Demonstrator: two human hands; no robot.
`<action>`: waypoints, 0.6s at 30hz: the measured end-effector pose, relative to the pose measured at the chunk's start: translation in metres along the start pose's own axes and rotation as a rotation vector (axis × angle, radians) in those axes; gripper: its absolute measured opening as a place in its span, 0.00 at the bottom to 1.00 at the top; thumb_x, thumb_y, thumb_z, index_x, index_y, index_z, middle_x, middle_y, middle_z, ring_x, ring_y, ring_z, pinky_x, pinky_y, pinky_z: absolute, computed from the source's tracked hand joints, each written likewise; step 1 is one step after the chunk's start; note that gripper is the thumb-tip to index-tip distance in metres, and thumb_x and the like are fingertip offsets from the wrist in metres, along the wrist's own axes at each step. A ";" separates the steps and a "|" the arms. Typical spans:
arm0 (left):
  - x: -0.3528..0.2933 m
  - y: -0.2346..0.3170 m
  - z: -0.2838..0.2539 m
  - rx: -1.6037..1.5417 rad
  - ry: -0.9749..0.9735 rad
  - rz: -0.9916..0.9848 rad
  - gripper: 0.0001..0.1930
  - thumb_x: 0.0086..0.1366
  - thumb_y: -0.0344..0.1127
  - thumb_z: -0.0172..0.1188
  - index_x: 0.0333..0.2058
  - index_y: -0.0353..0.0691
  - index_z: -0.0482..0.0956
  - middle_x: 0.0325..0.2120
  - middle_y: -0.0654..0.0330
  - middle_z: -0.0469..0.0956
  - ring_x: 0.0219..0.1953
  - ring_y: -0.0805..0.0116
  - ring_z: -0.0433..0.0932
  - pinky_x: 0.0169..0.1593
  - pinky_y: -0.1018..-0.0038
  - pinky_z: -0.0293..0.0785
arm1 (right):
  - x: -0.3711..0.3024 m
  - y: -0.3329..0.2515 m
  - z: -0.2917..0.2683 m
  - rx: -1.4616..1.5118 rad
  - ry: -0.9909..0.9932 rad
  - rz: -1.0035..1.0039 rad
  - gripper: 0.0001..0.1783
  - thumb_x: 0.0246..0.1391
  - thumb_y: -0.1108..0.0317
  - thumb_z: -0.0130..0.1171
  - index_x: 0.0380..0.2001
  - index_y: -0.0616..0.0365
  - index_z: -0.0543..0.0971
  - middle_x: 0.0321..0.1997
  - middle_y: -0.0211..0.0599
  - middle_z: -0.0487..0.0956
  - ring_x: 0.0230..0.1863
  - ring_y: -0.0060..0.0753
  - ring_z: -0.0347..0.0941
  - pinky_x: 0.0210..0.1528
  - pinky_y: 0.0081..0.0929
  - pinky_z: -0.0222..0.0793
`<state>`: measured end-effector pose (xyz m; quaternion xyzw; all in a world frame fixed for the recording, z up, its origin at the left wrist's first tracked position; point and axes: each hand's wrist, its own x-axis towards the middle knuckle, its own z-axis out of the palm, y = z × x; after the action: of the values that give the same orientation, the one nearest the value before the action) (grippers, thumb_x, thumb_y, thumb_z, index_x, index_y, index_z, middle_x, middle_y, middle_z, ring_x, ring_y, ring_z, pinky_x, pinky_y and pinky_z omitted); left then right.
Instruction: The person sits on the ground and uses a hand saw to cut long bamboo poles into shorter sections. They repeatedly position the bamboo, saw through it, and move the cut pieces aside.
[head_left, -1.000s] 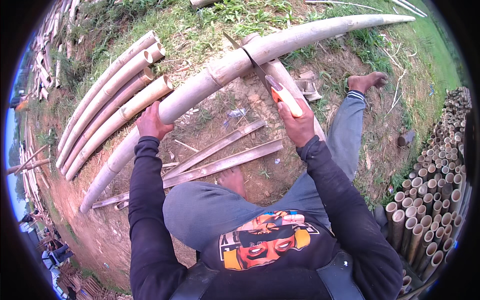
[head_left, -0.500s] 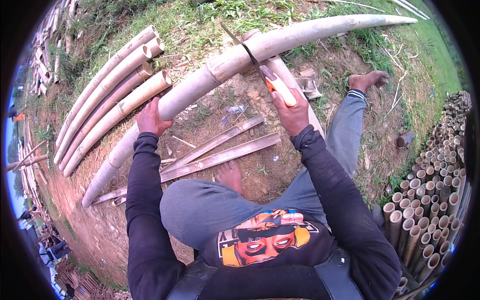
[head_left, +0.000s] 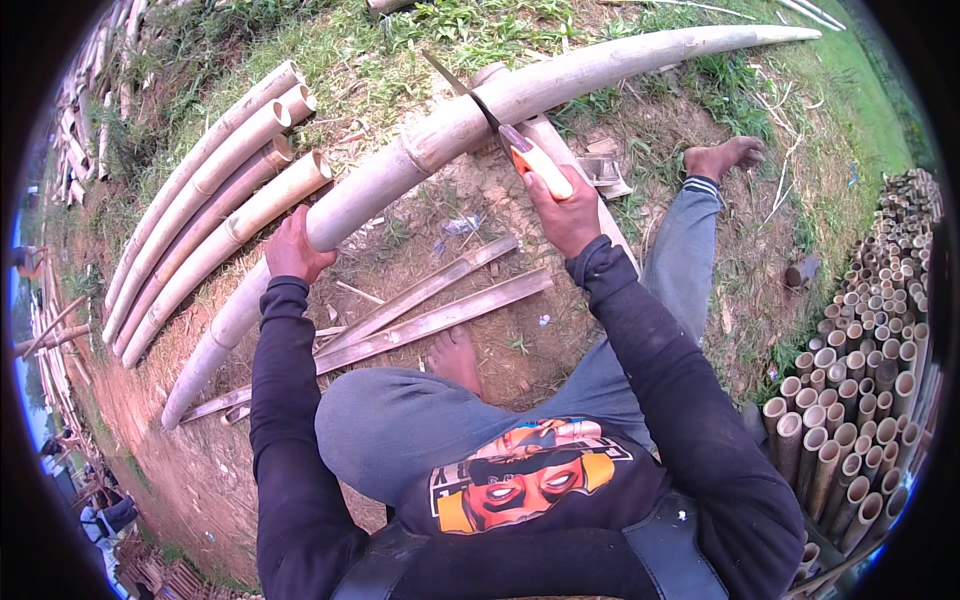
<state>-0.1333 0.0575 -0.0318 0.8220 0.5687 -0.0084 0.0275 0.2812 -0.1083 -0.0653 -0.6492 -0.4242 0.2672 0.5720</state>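
Handsaw with dark metal blade and orange-and-cream handle (head_left: 522, 152), blade laid across a long, pale, round bamboo pole (head_left: 405, 160).

The right hand (head_left: 567, 212) has its fingers wrapped round the saw's handle, and the left hand (head_left: 297, 248) is curled over the pole, well left of the blade. Can't tell how deep the blade sits. A bunch of tan, hollow bamboo lengths (head_left: 240, 225) lies just past the left hand.

My pole (head_left: 375, 188) is pale greyish beige; my saw (head_left: 498, 125) pairs a dark blade (head_left: 460, 87) with an orange-and-cream handle (head_left: 540, 168). My sleeves (head_left: 650, 330) are black, my trousers (head_left: 400, 425) grey-blue with a dark-and-white striped cuff (head_left: 702, 184), my black shirt (head_left: 500, 548) printed in orange and yellow.
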 end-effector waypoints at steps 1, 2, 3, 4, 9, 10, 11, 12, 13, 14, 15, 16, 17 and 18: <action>-0.002 0.000 0.000 -0.002 -0.022 -0.025 0.48 0.41 0.49 0.80 0.63 0.47 0.71 0.50 0.52 0.81 0.53 0.50 0.81 0.58 0.54 0.76 | -0.037 -0.011 -0.023 0.062 -0.021 0.035 0.11 0.64 0.68 0.69 0.44 0.64 0.83 0.28 0.31 0.82 0.30 0.16 0.76 0.34 0.21 0.74; -0.001 -0.001 0.000 -0.004 -0.028 -0.019 0.48 0.41 0.48 0.79 0.64 0.46 0.71 0.51 0.52 0.81 0.54 0.49 0.81 0.57 0.54 0.76 | -0.073 -0.020 -0.043 0.043 0.024 0.074 0.11 0.64 0.70 0.68 0.45 0.65 0.82 0.30 0.29 0.82 0.30 0.14 0.76 0.33 0.20 0.73; -0.002 -0.002 0.002 -0.011 -0.020 -0.017 0.47 0.42 0.48 0.79 0.63 0.46 0.71 0.52 0.52 0.81 0.54 0.49 0.81 0.58 0.54 0.76 | -0.109 -0.032 -0.068 -0.081 0.020 0.066 0.10 0.64 0.71 0.68 0.45 0.65 0.82 0.32 0.28 0.82 0.29 0.14 0.75 0.32 0.21 0.74; -0.002 -0.003 0.003 0.014 -0.016 -0.011 0.47 0.42 0.48 0.79 0.63 0.46 0.71 0.51 0.51 0.81 0.54 0.49 0.81 0.57 0.54 0.77 | -0.134 -0.040 -0.084 -0.071 0.031 0.013 0.10 0.64 0.71 0.68 0.45 0.65 0.82 0.31 0.28 0.82 0.29 0.14 0.75 0.32 0.21 0.73; -0.003 -0.003 0.007 0.026 0.021 -0.003 0.46 0.42 0.48 0.80 0.62 0.47 0.72 0.50 0.52 0.81 0.54 0.49 0.81 0.57 0.53 0.75 | -0.066 -0.036 -0.038 -0.029 0.041 -0.105 0.08 0.63 0.73 0.68 0.42 0.64 0.82 0.29 0.31 0.81 0.28 0.15 0.75 0.31 0.22 0.73; -0.003 -0.002 0.007 0.005 0.016 -0.005 0.46 0.42 0.48 0.80 0.62 0.47 0.72 0.50 0.52 0.81 0.53 0.49 0.81 0.56 0.53 0.75 | -0.027 -0.029 -0.012 0.027 0.029 -0.031 0.08 0.63 0.70 0.70 0.40 0.63 0.82 0.28 0.30 0.81 0.28 0.16 0.75 0.31 0.23 0.72; -0.003 -0.001 0.006 -0.005 0.019 -0.005 0.46 0.42 0.48 0.80 0.62 0.48 0.72 0.49 0.52 0.81 0.53 0.49 0.81 0.56 0.53 0.75 | 0.006 -0.023 0.009 0.015 0.011 0.016 0.11 0.64 0.66 0.70 0.39 0.62 0.82 0.27 0.29 0.82 0.28 0.16 0.75 0.31 0.24 0.72; -0.003 -0.001 0.005 -0.012 0.018 -0.007 0.46 0.42 0.48 0.80 0.62 0.48 0.72 0.49 0.52 0.81 0.52 0.50 0.81 0.56 0.53 0.76 | 0.025 -0.020 0.019 -0.044 0.003 -0.026 0.12 0.64 0.65 0.70 0.39 0.62 0.82 0.27 0.29 0.82 0.28 0.16 0.75 0.32 0.24 0.72; -0.004 0.000 0.006 0.004 0.023 -0.003 0.47 0.41 0.48 0.80 0.62 0.48 0.72 0.49 0.52 0.81 0.52 0.49 0.82 0.55 0.54 0.77 | 0.033 -0.016 0.022 -0.083 -0.013 -0.127 0.12 0.64 0.63 0.70 0.38 0.62 0.82 0.27 0.30 0.83 0.28 0.16 0.75 0.32 0.24 0.73; -0.005 -0.001 0.006 0.006 -0.013 -0.004 0.47 0.41 0.48 0.80 0.62 0.48 0.72 0.49 0.52 0.81 0.52 0.49 0.82 0.55 0.54 0.78 | 0.025 -0.012 0.018 -0.078 -0.007 -0.008 0.12 0.64 0.63 0.70 0.39 0.62 0.82 0.27 0.29 0.83 0.29 0.16 0.75 0.32 0.24 0.73; -0.007 -0.002 0.008 -0.017 -0.019 -0.001 0.47 0.41 0.48 0.80 0.63 0.48 0.72 0.50 0.52 0.81 0.53 0.49 0.82 0.55 0.55 0.78 | 0.011 -0.008 0.009 -0.028 -0.016 -0.021 0.12 0.65 0.63 0.69 0.40 0.62 0.82 0.28 0.29 0.83 0.29 0.16 0.76 0.32 0.23 0.73; -0.011 -0.005 0.009 -0.029 -0.050 0.009 0.47 0.41 0.48 0.80 0.63 0.48 0.72 0.50 0.52 0.82 0.53 0.49 0.82 0.56 0.55 0.79 | -0.021 -0.003 -0.011 0.061 -0.039 0.055 0.12 0.65 0.64 0.69 0.42 0.63 0.83 0.29 0.28 0.83 0.30 0.15 0.76 0.32 0.22 0.73; -0.016 -0.007 0.012 -0.028 -0.028 0.014 0.47 0.41 0.48 0.80 0.62 0.48 0.73 0.50 0.52 0.82 0.52 0.49 0.82 0.55 0.55 0.79 | -0.054 0.002 -0.030 0.027 -0.024 0.099 0.11 0.65 0.66 0.68 0.44 0.62 0.83 0.29 0.25 0.82 0.30 0.14 0.75 0.32 0.21 0.72; -0.019 -0.010 0.014 -0.017 -0.009 0.022 0.46 0.41 0.47 0.80 0.62 0.48 0.73 0.50 0.52 0.82 0.52 0.49 0.82 0.55 0.55 0.78 | -0.091 0.008 -0.049 -0.009 -0.010 0.217 0.10 0.65 0.68 0.68 0.45 0.62 0.83 0.32 0.25 0.81 0.32 0.13 0.75 0.34 0.20 0.72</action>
<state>-0.1492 0.0427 -0.0448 0.8279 0.5596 -0.0070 0.0371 0.2785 -0.2115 -0.0755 -0.6925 -0.3557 0.3287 0.5347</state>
